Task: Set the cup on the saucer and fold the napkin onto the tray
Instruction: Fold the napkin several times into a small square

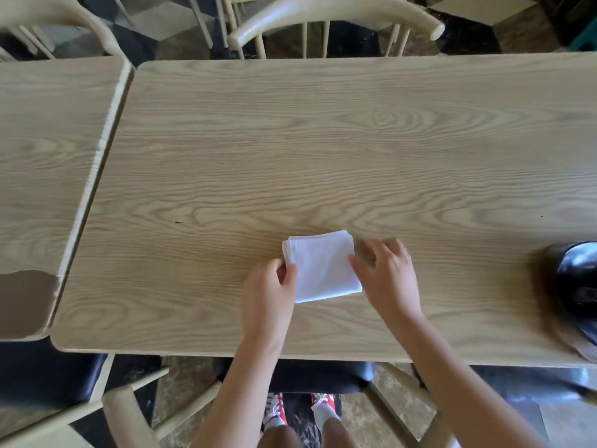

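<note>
A white napkin (319,266), folded into a small square, lies on the wooden table (323,156) near its front edge. My left hand (269,292) pinches the napkin's left edge between thumb and fingers. My right hand (384,273) rests at the napkin's right edge, fingertips touching the cloth, fingers spread. A glossy black object (578,279), blurred and cut off by the frame, sits at the far right on a dark round base; I cannot tell whether it is the cup, saucer or tray.
A second wooden table (48,156) butts against the left side with a narrow gap. Pale wooden chairs (323,24) stand along the far side, and another chair (129,412) is at the near left. My legs and red shoes show below the table edge.
</note>
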Demonstrator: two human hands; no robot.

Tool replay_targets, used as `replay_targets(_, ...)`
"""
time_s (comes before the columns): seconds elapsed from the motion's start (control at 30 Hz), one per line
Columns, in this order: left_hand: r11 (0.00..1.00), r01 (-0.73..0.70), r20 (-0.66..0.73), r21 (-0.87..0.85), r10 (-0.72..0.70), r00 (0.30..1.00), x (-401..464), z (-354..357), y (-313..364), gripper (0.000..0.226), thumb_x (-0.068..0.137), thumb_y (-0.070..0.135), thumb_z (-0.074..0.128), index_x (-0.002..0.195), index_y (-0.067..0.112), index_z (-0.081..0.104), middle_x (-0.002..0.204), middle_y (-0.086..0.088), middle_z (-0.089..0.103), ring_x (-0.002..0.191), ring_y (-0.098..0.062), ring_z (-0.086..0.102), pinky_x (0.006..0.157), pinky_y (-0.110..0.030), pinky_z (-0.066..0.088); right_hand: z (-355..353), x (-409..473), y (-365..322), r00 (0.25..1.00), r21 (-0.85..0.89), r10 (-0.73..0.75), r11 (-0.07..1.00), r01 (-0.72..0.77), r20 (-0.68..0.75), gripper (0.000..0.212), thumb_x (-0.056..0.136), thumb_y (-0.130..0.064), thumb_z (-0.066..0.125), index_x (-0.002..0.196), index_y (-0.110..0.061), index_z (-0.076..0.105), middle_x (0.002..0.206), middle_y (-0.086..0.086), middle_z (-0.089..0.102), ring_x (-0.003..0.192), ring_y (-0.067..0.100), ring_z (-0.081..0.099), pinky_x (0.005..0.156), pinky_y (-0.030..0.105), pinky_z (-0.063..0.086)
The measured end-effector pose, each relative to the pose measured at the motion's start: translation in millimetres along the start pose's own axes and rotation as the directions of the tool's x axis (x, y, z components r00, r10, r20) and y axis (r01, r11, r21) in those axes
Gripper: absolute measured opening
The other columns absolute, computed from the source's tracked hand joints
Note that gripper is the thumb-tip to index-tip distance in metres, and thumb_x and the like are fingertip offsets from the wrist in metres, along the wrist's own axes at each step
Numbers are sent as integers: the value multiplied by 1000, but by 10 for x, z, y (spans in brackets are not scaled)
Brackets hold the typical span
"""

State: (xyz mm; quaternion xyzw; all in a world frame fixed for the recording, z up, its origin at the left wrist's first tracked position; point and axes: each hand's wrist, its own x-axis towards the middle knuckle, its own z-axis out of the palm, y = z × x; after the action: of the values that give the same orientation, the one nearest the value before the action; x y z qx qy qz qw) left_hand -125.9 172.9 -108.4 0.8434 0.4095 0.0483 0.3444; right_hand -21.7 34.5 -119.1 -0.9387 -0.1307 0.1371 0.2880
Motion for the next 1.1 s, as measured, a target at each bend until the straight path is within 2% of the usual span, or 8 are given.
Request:
replay_targets(0.1, 999, 24, 15, -40, -23, 1000, 81, 4, 40, 35, 85, 24, 55, 55, 12, 42, 49, 0, 45, 50, -19, 37, 48, -31, 27, 66, -116, -139, 998, 78, 64, 995, -65, 20, 15, 84, -27, 57, 84, -12, 56, 84, 0, 52, 81, 21, 48, 57, 29, 33)
replay_targets(0.33, 954, 172, 167, -247, -133, 977, 76, -31, 57, 28, 87, 22, 54, 68, 1, 55, 59, -2, 52, 57, -18, 44, 47, -20, 29, -101, -193, -427, 956, 473, 229, 832, -290, 183, 12, 90, -22, 49, 101, -21, 47, 83, -5, 63, 75, 17, 55, 58, 27, 41)
replay_targets(0.43, 777, 405, 363, -482, -243, 899, 53, -226, 142, 17, 90, 25, 55, 83, 13, 65, 80, 1, 66, 72, -11, 60, 64, -20, 46, -283, -234, -491, 968, 594, 176, 764, -250, 181, 10, 87, -19, 54, 96, -22, 51, 79, -1, 70, 71, 13, 60, 61, 28, 44)
replay_targets(0.53, 490, 679, 643, -546, -274, 715, -8, -456, 315, 13, 89, 31, 56, 90, 19, 61, 86, 2, 69, 83, -15, 65, 71, -28, 50, -469, -294, -593, 972, 690, 170, 684, -235, 161, 13, 87, -16, 57, 100, -15, 54, 74, 1, 70, 64, 13, 60, 58, 27, 46)
replay_targets(0.63, 374, 733, 682, -568, -285, 673, -52, -641, 478, 17, 86, 32, 60, 91, 16, 61, 72, 2, 72, 81, -16, 64, 70, -29, 48, -667, -336, -730, 970, 757, 179, 608, -238, 162, 14, 86, -14, 59, 100, -12, 55, 72, -1, 68, 61, 9, 58, 55, 23, 44)
replay_targets(0.77, 406, 577, 554, -708, -187, 811, -109, -941, 731, 13, 88, 17, 56, 84, 9, 64, 61, 1, 68, 59, -10, 63, 54, -20, 51, -940, -374, -875, 973, 792, 156, 566, -230, 172, 10, 85, -14, 61, 93, -14, 57, 70, 0, 68, 63, 15, 58, 60, 28, 45)
replay_targets(0.9, 667, 285, 280, -688, -119, 953, -192, -1243, 864, 9, 81, 21, 68, 76, 13, 69, 66, 1, 55, 61, -10, 49, 53, -19, 37, -1183, -421, -969, 983, 774, 94, 607, -182, 158, 10, 86, -14, 57, 79, -21, 58, 63, 1, 64, 65, 22, 57, 62, 43, 50)
replay_targets(1.1, 746, 110, 416, -656, 237, 878, -509, -1814, 1080, 44, 52, 34, 72, 93, 19, 71, 81, 10, 71, 77, -1, 63, 66, -13, 49, -1512, -542, -1091, 1000, 699, 0, 715, -18, 26, 7, 82, -28, 62, 76, -27, 60, 63, -4, 65, 61, 17, 60, 67, 49, 55)
